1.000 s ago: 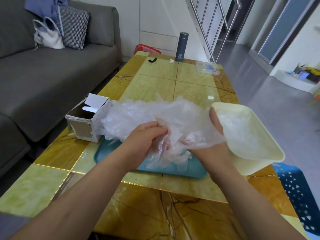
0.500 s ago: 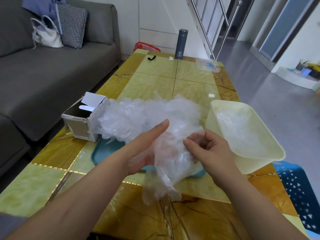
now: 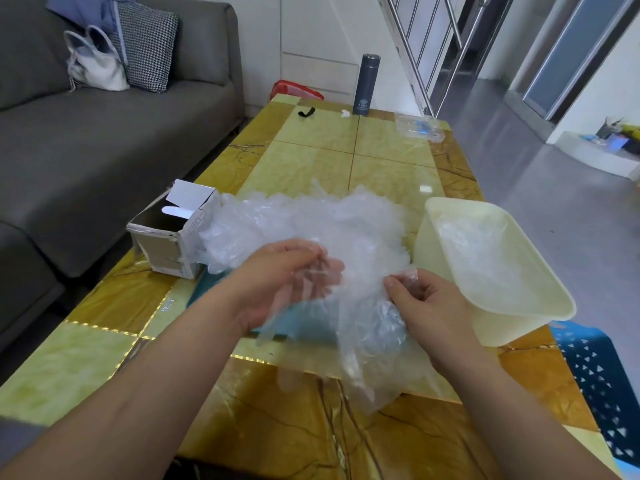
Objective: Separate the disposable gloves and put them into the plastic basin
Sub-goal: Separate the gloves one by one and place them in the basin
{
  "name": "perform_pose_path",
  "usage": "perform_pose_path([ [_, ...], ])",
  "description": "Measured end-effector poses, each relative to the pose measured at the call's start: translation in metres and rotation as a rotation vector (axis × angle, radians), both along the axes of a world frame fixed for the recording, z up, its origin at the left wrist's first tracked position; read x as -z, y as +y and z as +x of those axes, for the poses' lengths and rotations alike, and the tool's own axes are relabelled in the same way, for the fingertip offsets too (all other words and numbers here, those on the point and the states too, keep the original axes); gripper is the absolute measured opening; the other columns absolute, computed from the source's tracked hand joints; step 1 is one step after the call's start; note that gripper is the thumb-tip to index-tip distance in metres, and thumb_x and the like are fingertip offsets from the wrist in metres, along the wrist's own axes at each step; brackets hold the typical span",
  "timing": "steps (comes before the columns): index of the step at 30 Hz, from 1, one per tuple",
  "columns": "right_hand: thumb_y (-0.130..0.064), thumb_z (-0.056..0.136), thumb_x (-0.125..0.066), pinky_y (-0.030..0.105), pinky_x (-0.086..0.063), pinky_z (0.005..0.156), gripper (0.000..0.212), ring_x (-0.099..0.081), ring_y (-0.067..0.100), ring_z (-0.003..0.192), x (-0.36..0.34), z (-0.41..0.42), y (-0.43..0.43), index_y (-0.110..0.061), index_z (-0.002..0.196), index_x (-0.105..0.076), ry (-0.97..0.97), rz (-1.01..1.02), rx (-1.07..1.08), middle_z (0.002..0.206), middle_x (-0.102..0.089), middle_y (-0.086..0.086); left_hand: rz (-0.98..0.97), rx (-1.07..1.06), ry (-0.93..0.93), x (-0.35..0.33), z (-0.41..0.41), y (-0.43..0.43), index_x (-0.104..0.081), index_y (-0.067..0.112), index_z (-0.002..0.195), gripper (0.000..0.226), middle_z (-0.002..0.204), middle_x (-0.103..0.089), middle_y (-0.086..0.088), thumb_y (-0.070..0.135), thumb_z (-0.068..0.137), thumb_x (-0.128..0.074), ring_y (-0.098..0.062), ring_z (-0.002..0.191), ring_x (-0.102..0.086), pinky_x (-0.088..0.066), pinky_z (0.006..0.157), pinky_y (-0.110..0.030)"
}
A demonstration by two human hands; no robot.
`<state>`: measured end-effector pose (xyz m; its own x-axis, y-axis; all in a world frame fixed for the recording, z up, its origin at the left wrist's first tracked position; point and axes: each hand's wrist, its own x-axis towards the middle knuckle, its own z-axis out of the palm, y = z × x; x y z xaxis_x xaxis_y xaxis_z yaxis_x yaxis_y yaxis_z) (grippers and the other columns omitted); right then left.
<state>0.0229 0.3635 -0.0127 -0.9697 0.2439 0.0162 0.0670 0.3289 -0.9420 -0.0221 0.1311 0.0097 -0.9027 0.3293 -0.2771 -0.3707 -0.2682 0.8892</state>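
Fingers point(image 3: 306, 250) of left hand point(image 3: 277, 282), straight before, now pinch gloves point(image 3: 360, 306) like right hand point(image 3: 426, 303).

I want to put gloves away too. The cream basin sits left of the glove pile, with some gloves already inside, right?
Not quite. The head view shows the cream basin right of the glove pile, not left. It does already hold some gloves.
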Motion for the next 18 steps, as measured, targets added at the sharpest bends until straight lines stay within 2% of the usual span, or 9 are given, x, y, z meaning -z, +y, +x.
perform_pose_path([
  [3, -0.028, 0.094, -0.073, 0.025, -0.050, 0.066, 0.013, -0.064, 0.012, 0.072, 0.009, -0.003, -0.002, -0.021, 0.084, -0.076, -0.026, 0.025, 0.051, 0.076, -0.072, 0.002, 0.117, 0.088, 0.084, -0.020, 0.003, -0.019, -0.060, 0.012, 0.092, 0.016, 0.128, -0.070, -0.022, 0.019, 0.103, -0.051, -0.036, 0.102, -0.075, -0.063, 0.080, -0.039],
  [7, -0.015, 0.094, -0.072, 0.028, -0.053, 0.068, 0.009, -0.068, 0.019, 0.076, 0.015, -0.007, -0.006, -0.013, 0.086, -0.074, -0.101, -0.114, 0.051, 0.076, -0.074, 0.001, 0.332, 0.427, 0.073, -0.031, 0.017, -0.024, -0.063, 0.016, 0.095, 0.008, 0.116, -0.074, -0.021, 0.023, 0.099, -0.061, -0.027, 0.072, -0.077, -0.060, 0.053, -0.029],
  [9, 0.002, 0.089, -0.071, 0.032, -0.052, 0.067, 0.004, -0.067, 0.023, 0.074, 0.013, -0.005, -0.004, 0.004, 0.089, -0.068, -0.131, -0.193, 0.004, 0.084, -0.073, 0.021, 0.322, 0.491, 0.054, -0.027, 0.023, -0.011, -0.067, 0.018, 0.093, 0.010, 0.107, -0.074, -0.017, 0.022, 0.098, -0.060, -0.027, 0.067, -0.076, -0.060, 0.054, -0.031],
  [10, 0.009, 0.086, -0.069, 0.027, -0.052, 0.063, 0.005, -0.067, 0.020, 0.067, 0.006, -0.003, -0.005, 0.008, 0.084, -0.065, -0.148, -0.230, -0.025, 0.077, -0.073, 0.020, 0.291, 0.485, 0.041, -0.023, 0.025, -0.004, -0.069, 0.016, 0.091, 0.014, 0.102, -0.074, -0.015, 0.021, 0.098, -0.058, -0.028, 0.068, -0.076, -0.061, 0.060, -0.035],
  [12, 0.015, 0.086, -0.064, 0.014, -0.048, 0.048, 0.025, -0.067, 0.009, 0.053, -0.003, -0.001, -0.004, -0.006, 0.072, -0.064, -0.177, -0.258, -0.111, 0.055, -0.069, 0.001, 0.209, 0.424, 0.037, -0.015, 0.025, 0.008, -0.070, 0.011, 0.093, 0.016, 0.092, -0.073, -0.011, 0.016, 0.100, -0.056, -0.027, 0.071, -0.075, -0.060, 0.076, -0.044],
  [14, 0.013, 0.088, -0.065, 0.011, -0.046, 0.046, 0.031, -0.068, 0.012, 0.060, -0.007, -0.003, 0.000, -0.013, 0.071, -0.064, -0.201, -0.288, -0.176, 0.059, -0.067, -0.003, 0.072, 0.310, 0.048, -0.004, 0.020, 0.014, -0.074, 0.012, 0.095, 0.013, 0.090, -0.073, -0.009, 0.014, 0.099, -0.061, -0.025, 0.077, -0.074, -0.061, 0.074, -0.043],
  [16, 0.005, 0.083, -0.072, 0.032, -0.062, 0.069, 0.007, -0.073, 0.033, 0.079, -0.004, -0.006, -0.002, -0.002, 0.084, -0.075, -0.191, -0.381, -0.220, 0.082, -0.074, 0.017, -0.071, 0.186, 0.051, 0.008, 0.013, 0.015, -0.075, 0.012, 0.098, 0.009, 0.096, -0.074, -0.013, 0.016, 0.099, -0.068, -0.030, 0.083, -0.072, -0.059, 0.072, -0.041],
  [17, -0.001, 0.081, -0.076, 0.048, -0.062, 0.079, 0.014, -0.069, 0.046, 0.086, -0.001, -0.006, 0.000, 0.003, 0.094, -0.077, -0.188, -0.389, -0.263, 0.092, -0.074, 0.026, -0.134, 0.122, 0.048, 0.013, 0.011, 0.015, -0.075, 0.011, 0.100, 0.009, 0.098, -0.074, -0.015, 0.018, 0.098, -0.070, -0.032, 0.082, -0.071, -0.058, 0.072, -0.041],
  [18, -0.006, 0.082, -0.076, 0.051, -0.060, 0.081, 0.019, -0.067, 0.049, 0.083, -0.003, -0.005, 0.001, 0.006, 0.097, -0.076, -0.209, -0.390, -0.275, 0.092, -0.073, 0.028, -0.185, 0.069, 0.050, 0.017, 0.009, 0.014, -0.074, 0.010, 0.102, 0.010, 0.098, -0.074, -0.017, 0.018, 0.098, -0.071, -0.032, 0.080, -0.070, -0.057, 0.071, -0.040],
])
